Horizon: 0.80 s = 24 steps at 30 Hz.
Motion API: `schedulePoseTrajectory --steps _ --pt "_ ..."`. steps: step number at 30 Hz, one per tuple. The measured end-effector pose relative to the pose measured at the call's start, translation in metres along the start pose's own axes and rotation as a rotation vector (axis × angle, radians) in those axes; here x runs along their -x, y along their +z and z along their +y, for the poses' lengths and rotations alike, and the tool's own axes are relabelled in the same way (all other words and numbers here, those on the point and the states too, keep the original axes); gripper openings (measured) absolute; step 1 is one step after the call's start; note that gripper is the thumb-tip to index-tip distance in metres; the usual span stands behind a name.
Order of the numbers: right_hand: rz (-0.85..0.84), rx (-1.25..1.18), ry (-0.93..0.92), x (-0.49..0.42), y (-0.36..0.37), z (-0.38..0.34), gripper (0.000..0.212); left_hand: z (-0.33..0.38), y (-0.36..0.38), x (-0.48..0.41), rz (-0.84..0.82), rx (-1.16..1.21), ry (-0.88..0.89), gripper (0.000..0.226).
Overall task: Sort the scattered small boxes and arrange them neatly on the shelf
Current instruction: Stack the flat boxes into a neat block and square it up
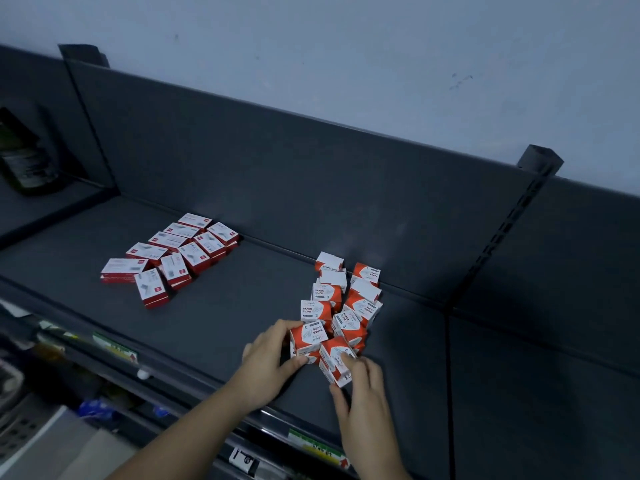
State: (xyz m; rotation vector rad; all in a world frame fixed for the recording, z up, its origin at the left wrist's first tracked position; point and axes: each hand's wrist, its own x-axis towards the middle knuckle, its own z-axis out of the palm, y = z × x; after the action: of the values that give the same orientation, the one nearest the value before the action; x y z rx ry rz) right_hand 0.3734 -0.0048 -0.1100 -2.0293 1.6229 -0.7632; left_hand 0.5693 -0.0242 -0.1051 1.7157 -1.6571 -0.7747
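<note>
Two groups of small red-and-white boxes lie on a dark grey shelf [225,317]. At the left, several flat boxes [169,258] lie in two rough rows. At the right, several paper-clip boxes [346,299] form two uneven columns running toward the back panel. My left hand [270,365] grips the nearest box of the left column [310,336] between thumb and fingers. My right hand [362,400] holds the nearest box of the right column [334,358], which is tilted, thumb at its lower corner and fingers on top.
A dark back panel [311,174] closes the shelf behind. A slotted upright [498,237] stands at the right. A dark bottle [24,157] stands on the neighbouring shelf at far left. Price labels [318,448] run along the front edge; lower shelves hold goods.
</note>
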Motion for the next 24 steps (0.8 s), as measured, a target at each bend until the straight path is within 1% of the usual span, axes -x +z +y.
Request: schedulePoseTrajectory --steps 4,7,9,11,14,16,19,22,24 --pt "0.061 -0.014 -0.017 -0.002 0.007 0.008 0.048 0.002 0.001 0.000 0.011 -0.006 0.004 0.044" --pt "0.084 -0.023 -0.050 -0.003 0.011 0.011 0.060 0.001 0.001 -0.001 0.005 0.008 0.005 0.045" --pt "0.091 -0.032 -0.070 -0.002 0.012 0.012 0.069 0.001 0.000 -0.001 0.006 0.018 0.010 0.048" --pt "0.091 -0.035 -0.076 -0.002 0.011 0.012 0.075 0.002 0.000 0.000 0.013 0.039 0.024 0.057" --pt "0.112 -0.059 -0.102 0.000 0.008 0.011 0.073 0.001 -0.001 0.004 0.015 0.131 0.023 0.072" --pt "0.126 -0.071 -0.140 0.003 0.004 0.008 0.069 -0.004 -0.002 0.006 0.016 0.227 0.006 0.072" --pt "0.120 0.020 -0.154 0.005 0.002 0.001 0.065 -0.010 -0.009 0.006 0.010 0.349 -0.001 0.066" --pt "0.123 0.148 -0.160 0.005 0.004 -0.014 0.066 -0.018 -0.027 0.005 -0.012 0.354 0.026 0.061" --pt "0.171 0.172 -0.171 0.000 0.006 -0.035 0.066 -0.030 -0.052 0.006 -0.032 0.250 0.102 0.056"
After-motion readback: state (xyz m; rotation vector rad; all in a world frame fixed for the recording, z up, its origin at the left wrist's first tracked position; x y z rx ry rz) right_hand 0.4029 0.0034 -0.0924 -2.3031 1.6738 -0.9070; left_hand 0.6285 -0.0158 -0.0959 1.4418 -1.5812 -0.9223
